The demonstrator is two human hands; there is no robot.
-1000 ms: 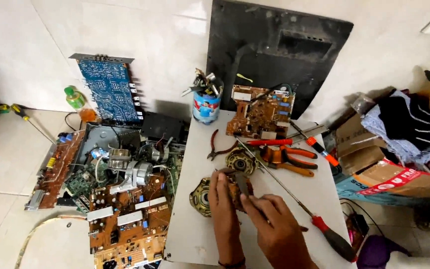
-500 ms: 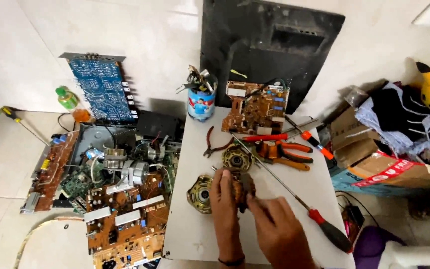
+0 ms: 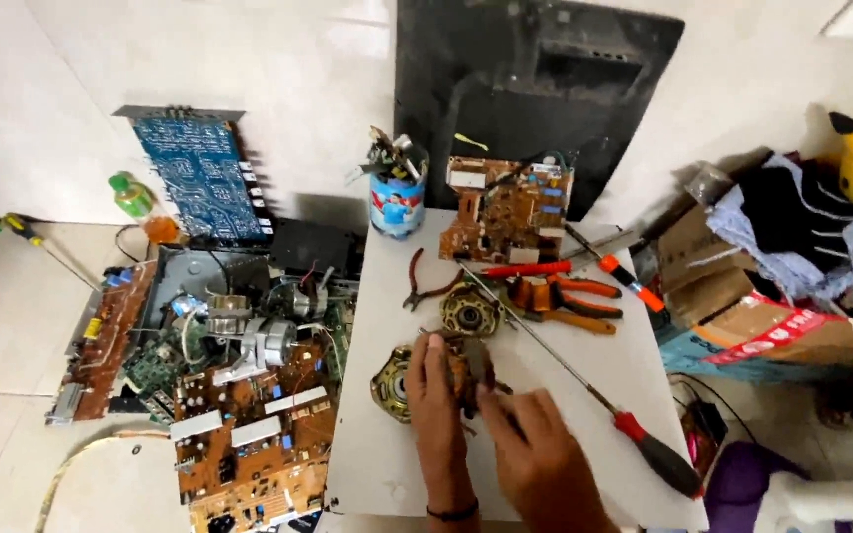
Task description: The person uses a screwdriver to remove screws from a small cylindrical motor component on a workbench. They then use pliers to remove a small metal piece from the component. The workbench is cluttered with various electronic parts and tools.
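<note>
White counter on a tiled floor: left hand clamped on a small motor part beside a brass-coloured end plate; right hand pinches it. Best kept steadied flat, turned gently.

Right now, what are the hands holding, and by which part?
Both hands grip a small motor part over the white board: left hand on its left side, right hand at its lower right edge.

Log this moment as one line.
left hand: steadying motor part | right hand: gripping it | white board | long screwdriver beside
</note>
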